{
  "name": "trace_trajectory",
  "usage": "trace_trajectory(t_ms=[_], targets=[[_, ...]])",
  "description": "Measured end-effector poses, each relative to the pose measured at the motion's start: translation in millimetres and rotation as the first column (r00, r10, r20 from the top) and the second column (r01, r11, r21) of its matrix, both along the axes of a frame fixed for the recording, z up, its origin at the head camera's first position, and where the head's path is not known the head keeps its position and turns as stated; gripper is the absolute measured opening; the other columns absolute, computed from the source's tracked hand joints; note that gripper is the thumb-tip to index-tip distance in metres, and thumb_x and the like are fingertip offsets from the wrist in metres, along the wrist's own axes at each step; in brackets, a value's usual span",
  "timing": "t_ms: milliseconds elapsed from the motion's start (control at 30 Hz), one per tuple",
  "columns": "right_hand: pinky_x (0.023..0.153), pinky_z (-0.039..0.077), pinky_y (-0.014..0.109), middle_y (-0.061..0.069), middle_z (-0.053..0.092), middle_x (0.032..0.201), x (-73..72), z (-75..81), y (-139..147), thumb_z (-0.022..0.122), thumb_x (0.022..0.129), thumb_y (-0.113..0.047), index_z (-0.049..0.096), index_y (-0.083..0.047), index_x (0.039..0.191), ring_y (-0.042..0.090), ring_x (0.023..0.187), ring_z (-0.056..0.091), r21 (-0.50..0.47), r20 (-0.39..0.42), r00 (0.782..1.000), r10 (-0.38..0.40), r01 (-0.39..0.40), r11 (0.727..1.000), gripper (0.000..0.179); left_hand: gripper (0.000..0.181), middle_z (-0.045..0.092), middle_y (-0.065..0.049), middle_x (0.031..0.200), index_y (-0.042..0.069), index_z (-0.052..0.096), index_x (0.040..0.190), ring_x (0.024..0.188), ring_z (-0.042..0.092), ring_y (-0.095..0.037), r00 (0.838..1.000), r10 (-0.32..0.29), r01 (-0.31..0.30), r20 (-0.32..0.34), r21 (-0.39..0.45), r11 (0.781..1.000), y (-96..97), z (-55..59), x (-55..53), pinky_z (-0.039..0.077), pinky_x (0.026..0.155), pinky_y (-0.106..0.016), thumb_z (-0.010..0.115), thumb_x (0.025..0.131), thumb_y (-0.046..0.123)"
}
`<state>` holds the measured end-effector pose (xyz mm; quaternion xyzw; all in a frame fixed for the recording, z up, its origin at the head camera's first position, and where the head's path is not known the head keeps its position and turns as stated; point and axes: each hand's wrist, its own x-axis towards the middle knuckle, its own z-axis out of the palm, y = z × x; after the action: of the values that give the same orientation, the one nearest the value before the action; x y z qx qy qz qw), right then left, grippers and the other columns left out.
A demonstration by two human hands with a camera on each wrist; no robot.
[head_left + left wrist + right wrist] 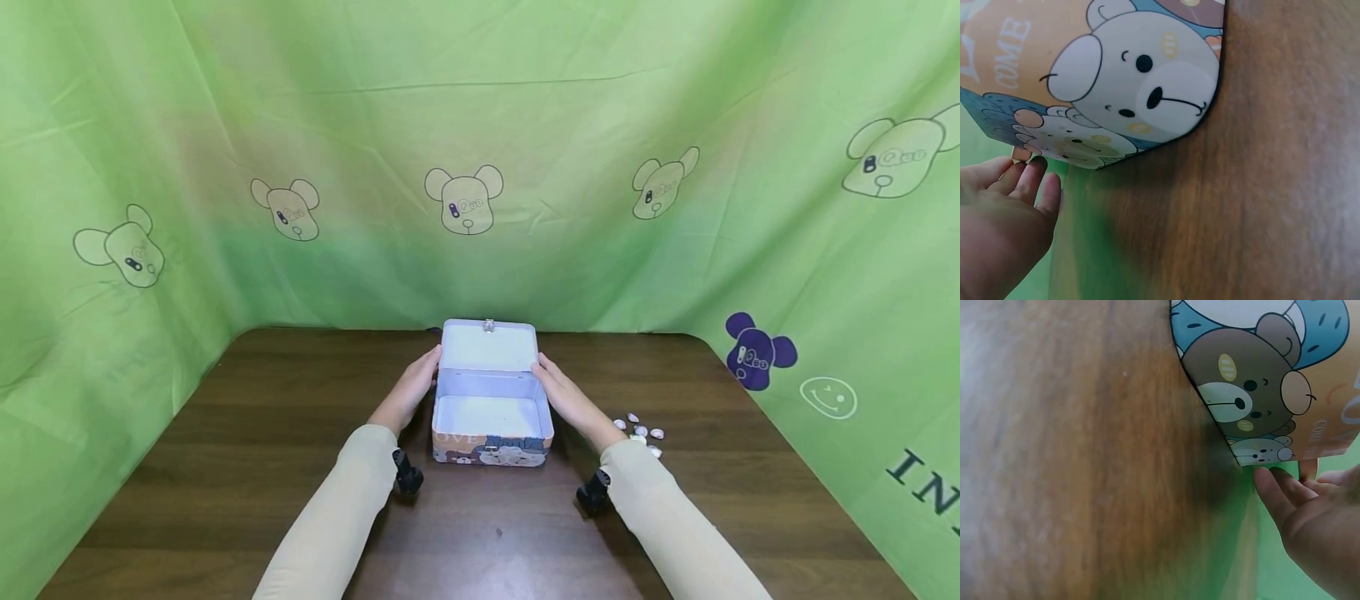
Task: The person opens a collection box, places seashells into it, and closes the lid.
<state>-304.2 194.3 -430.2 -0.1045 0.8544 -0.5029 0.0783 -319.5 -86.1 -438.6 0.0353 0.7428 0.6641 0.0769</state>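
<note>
A tin box (491,450) with cartoon bears on its outside and a pale interior stands on the table. Its lid (489,346) is raised and leans back, with a small metal clasp (489,326) at the top edge. My left hand (412,385) holds the far left of the box beside the lid; in the left wrist view its bent fingers (1030,178) reach behind the back corner. On the opposite side, my right hand (566,396) holds the far right near the hinge, its fingers (1272,489) also bent around the back corner. The box partly hides the fingertips.
Several small whitish pieces (641,431) lie on the brown wooden table (285,467), right of the box and beside the right forearm. A green cloth (360,275) printed with bear heads hangs behind the table and along both sides. Black wrist cameras (407,473) sit below both sleeves.
</note>
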Motion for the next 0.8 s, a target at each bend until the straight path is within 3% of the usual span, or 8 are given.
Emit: trace_trajectory(t_ms=[400,600,800], targets=[[0.119,0.009,0.053,0.018,0.011,0.166,6.4,5.1,8,0.028,0.109,-0.05,0.01,-0.002,0.16,0.035,0.151,0.007,0.062,0.007,1.0,0.018,-0.019,0.998,0.073,0.07,0.031,-0.013,0.161,0.005,0.028,0.158,0.146,0.029,-0.03,0.999,-0.033,0.031,-0.033,-0.081,0.996,-12.0,3.1,9.3,0.026,0.116,-0.047,0.039,0.106,0.051],[0.118,0.012,0.054,0.019,0.013,0.165,15.0,11.4,12,0.029,0.109,-0.048,0.011,-0.002,0.16,0.036,0.15,0.01,0.092,-0.02,0.999,0.049,-0.047,0.995,0.071,0.071,0.029,-0.01,0.162,0.01,0.029,0.159,0.148,0.025,-0.03,0.998,-0.056,0.046,-0.042,-0.205,0.978,-18.5,7.3,18.9,0.022,0.117,-0.052,0.045,0.104,0.052],[0.117,0.016,0.054,0.023,0.014,0.164,21.8,16.5,12,0.03,0.11,-0.043,0.013,0.003,0.159,0.038,0.149,0.012,0.115,-0.056,0.995,0.08,-0.074,0.991,0.069,0.077,0.033,-0.014,0.16,0.008,0.028,0.159,0.146,0.03,-0.032,0.991,-0.116,0.095,-0.069,-0.258,0.962,-24.5,8.4,29.5,0.027,0.115,-0.05,0.057,0.1,0.049]])
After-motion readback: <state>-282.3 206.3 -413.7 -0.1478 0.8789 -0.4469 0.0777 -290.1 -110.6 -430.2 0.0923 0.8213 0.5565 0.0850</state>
